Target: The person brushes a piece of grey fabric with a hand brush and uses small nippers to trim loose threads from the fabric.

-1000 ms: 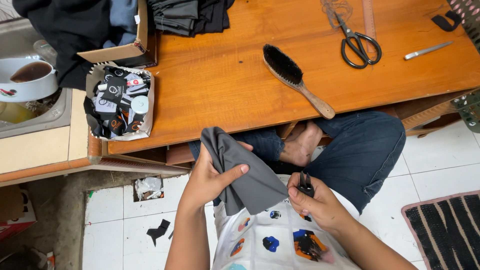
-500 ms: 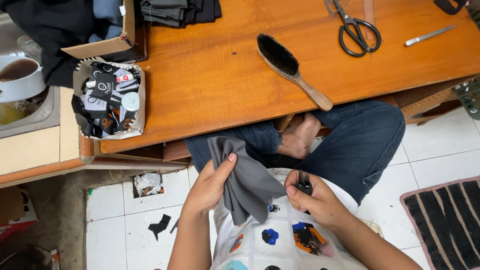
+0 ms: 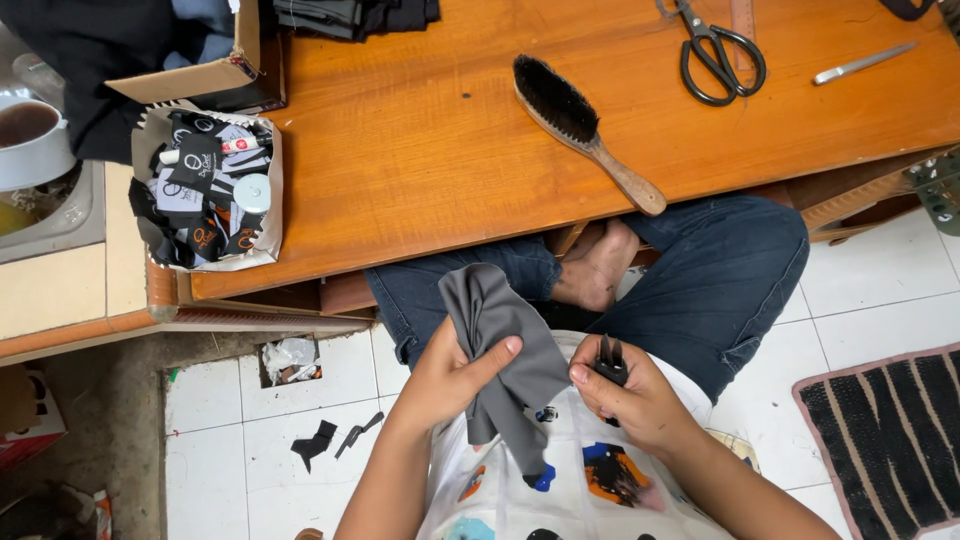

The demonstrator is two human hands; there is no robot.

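Observation:
A grey piece of cloth [image 3: 495,340] hangs over my lap, held up in my left hand [image 3: 448,378] with the thumb pressed across it. My right hand [image 3: 630,398] pinches the cloth's right edge and also grips a small black cutter [image 3: 610,360], its tips pointing up. Both hands sit close together just below the low wooden table [image 3: 430,170]. My crossed legs in blue jeans [image 3: 720,280] and a bare foot [image 3: 598,270] lie under the table's edge.
On the table lie a black-bristled wooden brush [image 3: 580,125], black scissors [image 3: 715,50] and a thin metal tool [image 3: 862,63]. A carton of black and white labels [image 3: 205,190] stands at the left. A striped mat [image 3: 895,440] is at right; black scraps [image 3: 318,442] lie on the white tiles.
The cloth and both hands have sunk slightly lower toward my lap. My left thumb now lies over the cloth's fold.

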